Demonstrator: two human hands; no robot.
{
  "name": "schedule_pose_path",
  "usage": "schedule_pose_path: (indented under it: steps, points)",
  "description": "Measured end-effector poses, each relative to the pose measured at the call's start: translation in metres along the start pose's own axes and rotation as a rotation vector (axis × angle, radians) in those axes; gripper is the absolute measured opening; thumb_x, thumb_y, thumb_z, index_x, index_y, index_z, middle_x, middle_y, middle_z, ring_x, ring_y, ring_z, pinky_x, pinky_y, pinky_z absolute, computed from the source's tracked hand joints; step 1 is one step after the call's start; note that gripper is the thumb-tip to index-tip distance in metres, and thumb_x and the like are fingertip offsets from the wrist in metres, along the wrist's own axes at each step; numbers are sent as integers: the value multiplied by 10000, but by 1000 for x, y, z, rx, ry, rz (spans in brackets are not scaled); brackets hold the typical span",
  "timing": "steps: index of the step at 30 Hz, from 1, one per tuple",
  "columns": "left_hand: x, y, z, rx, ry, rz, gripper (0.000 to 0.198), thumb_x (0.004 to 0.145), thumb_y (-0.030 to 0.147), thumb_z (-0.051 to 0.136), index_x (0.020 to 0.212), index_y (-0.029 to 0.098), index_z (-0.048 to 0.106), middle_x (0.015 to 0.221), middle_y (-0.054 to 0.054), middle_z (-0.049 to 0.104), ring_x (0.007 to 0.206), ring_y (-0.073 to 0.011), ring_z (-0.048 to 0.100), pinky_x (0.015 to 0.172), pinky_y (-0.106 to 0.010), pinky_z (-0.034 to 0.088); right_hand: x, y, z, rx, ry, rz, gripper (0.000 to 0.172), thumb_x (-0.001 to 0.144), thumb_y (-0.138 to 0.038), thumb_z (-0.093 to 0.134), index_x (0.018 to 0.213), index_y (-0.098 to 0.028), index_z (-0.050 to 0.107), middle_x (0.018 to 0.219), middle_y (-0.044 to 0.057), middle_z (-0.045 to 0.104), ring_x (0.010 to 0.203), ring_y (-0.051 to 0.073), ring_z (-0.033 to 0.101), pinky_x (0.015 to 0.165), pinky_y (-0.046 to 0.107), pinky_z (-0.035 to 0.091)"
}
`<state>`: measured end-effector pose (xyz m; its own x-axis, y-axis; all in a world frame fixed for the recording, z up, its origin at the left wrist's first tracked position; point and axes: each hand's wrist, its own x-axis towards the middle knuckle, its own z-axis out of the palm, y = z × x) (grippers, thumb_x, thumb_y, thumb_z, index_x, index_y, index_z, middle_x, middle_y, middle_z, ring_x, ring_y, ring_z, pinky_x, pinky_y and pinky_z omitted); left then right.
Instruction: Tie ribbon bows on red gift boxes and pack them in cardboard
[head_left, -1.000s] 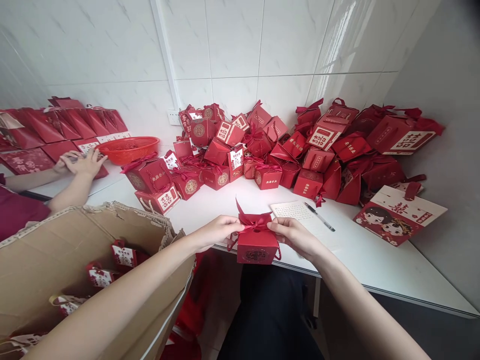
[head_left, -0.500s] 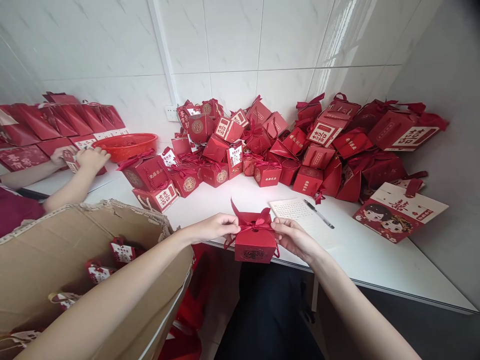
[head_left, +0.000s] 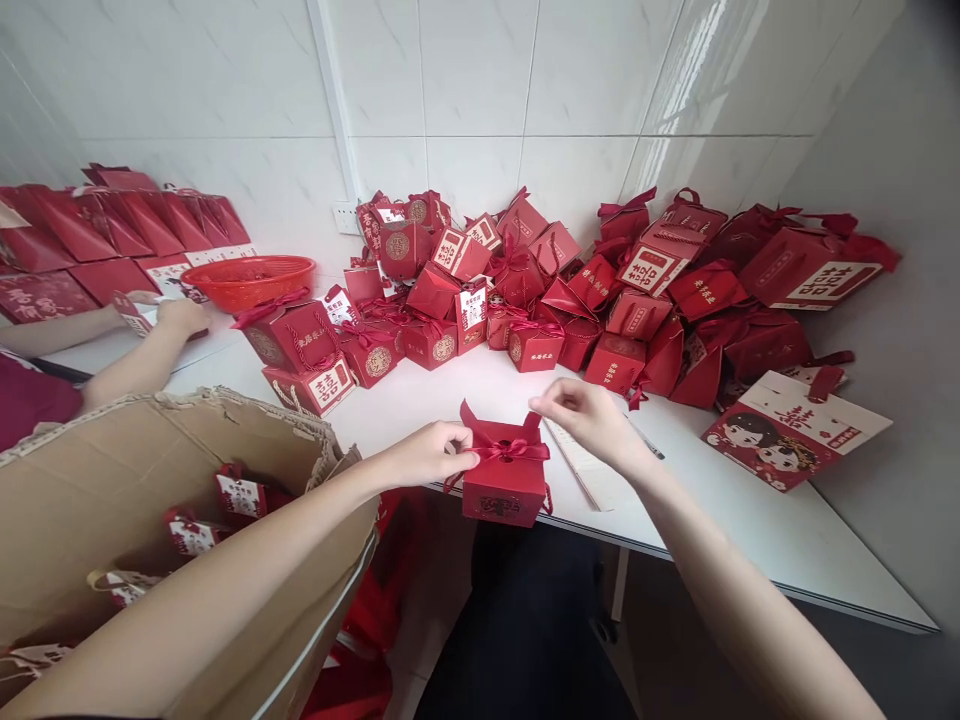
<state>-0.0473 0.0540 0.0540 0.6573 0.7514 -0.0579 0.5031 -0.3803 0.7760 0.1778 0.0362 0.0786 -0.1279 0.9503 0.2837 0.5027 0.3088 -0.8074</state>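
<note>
A small red gift box (head_left: 502, 497) rests at the table's front edge, with a dark printed emblem on the side toward me. Across its top lies a red ribbon bow (head_left: 510, 452). My left hand (head_left: 431, 452) is closed, thumb and finger pinching the ribbon at the bow's left side. Above and to the right of the box, my right hand (head_left: 581, 415) is closed in a pinch on the upright tail of that ribbon. Red cords hang at both sides of the box.
Red gift boxes (head_left: 536, 345) are heaped along the wall. A notebook (head_left: 581, 465) and partly hidden pen lie under my right arm. At left are a cardboard box (head_left: 225, 410) with tagged items, a red basket (head_left: 251, 285) and another person's hands (head_left: 176, 318) handling a carton.
My right hand has risen from the bow's right side and now pulls a ribbon tail upward. The notebook has turned slightly. My left hand stays at the bow.
</note>
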Motion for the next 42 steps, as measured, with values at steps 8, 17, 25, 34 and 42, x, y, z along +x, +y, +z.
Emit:
schedule_pose_path:
  steps: [8, 17, 25, 34, 42]
  points:
    - [-21, 48, -22, 644, 44, -64, 226, 761, 368, 477, 640, 192, 550, 722, 4, 555, 619, -148, 510, 577, -255, 341, 30, -23, 41, -286, -401, -86, 174, 750, -314, 602, 654, -170, 610, 700, 19, 648, 656, 138, 564, 599, 231, 384]
    - [10, 40, 17, 728, 271, 207, 173, 847, 226, 453, 873, 159, 611, 894, -50, 563, 810, -177, 553, 754, -312, 448, 39, -3, 29, -13, -438, 75, 116, 667, -76, 510, 646, -141, 604, 572, -27, 597, 529, 87, 520, 515, 191, 391]
    - [9, 27, 20, 529, 256, 309, 170, 843, 200, 476, 869, 175, 642, 871, -32, 619, 871, -177, 533, 804, -316, 442, 37, 1, 31, 68, -333, 156, 97, 735, -165, 538, 667, -132, 599, 662, 11, 633, 589, 99, 558, 550, 194, 432]
    - [10, 24, 19, 446, 262, 287, 124, 807, 179, 534, 838, 180, 653, 804, -17, 633, 862, -167, 539, 806, -293, 438, 48, 9, 45, -107, -201, 119, 93, 745, -175, 554, 673, -155, 609, 698, 10, 632, 662, 125, 568, 618, 216, 410]
    - [9, 25, 19, 443, 235, 266, 140, 817, 181, 505, 850, 185, 642, 821, -18, 614, 857, -162, 529, 802, -288, 432, 57, 11, 47, -122, -167, 158, 175, 827, -282, 514, 729, -145, 563, 699, 36, 648, 535, 108, 594, 528, 196, 409]
